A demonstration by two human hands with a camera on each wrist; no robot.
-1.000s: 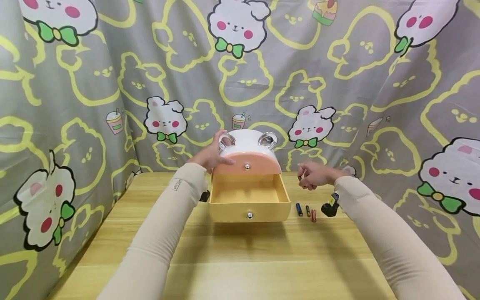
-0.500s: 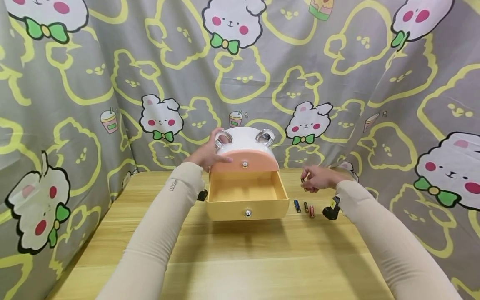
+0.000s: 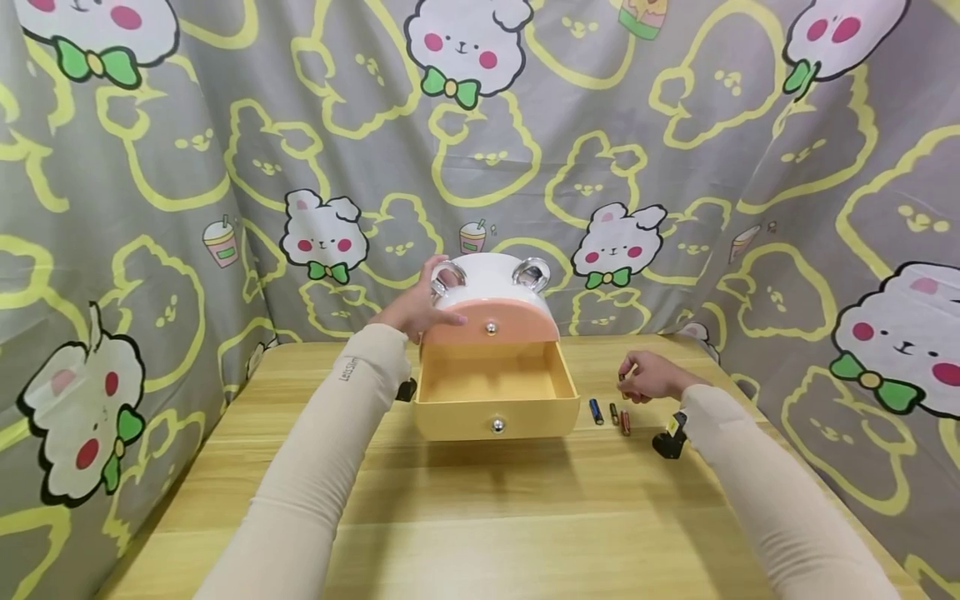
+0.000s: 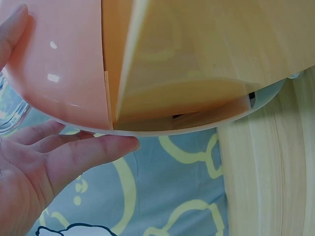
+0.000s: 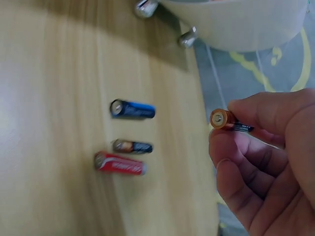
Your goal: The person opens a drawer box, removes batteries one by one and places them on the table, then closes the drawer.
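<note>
A small white drawer cabinet (image 3: 491,275) with clear ear-shaped loops stands on the table. Its orange upper drawer (image 3: 521,321) is closed, while the yellow lower drawer (image 3: 453,421) is pulled out with nothing seen inside. My left hand (image 3: 416,308) grips the cabinet's left side, thumb on the orange front and fingers along the side wall. To the right, my right hand (image 3: 651,377) pinches a copper-and-black battery (image 5: 224,119) between thumb and fingers, above the table. Near that hand lie a blue battery (image 5: 137,110), another copper-and-black battery (image 5: 134,146) and a red battery (image 5: 121,164).
The wooden table (image 3: 480,517) reaches back to a grey curtain (image 3: 495,167) with cartoon rabbits, which also hangs at both sides. A black wrist camera (image 3: 669,440) hangs below the right sleeve. Silver feet (image 5: 188,37) show under the cabinet.
My right hand has shifted right and a little nearer, still pinching the battery. My left hand keeps its hold on the cabinet. The head view has tilted slightly; the lying batteries stay in place.
</note>
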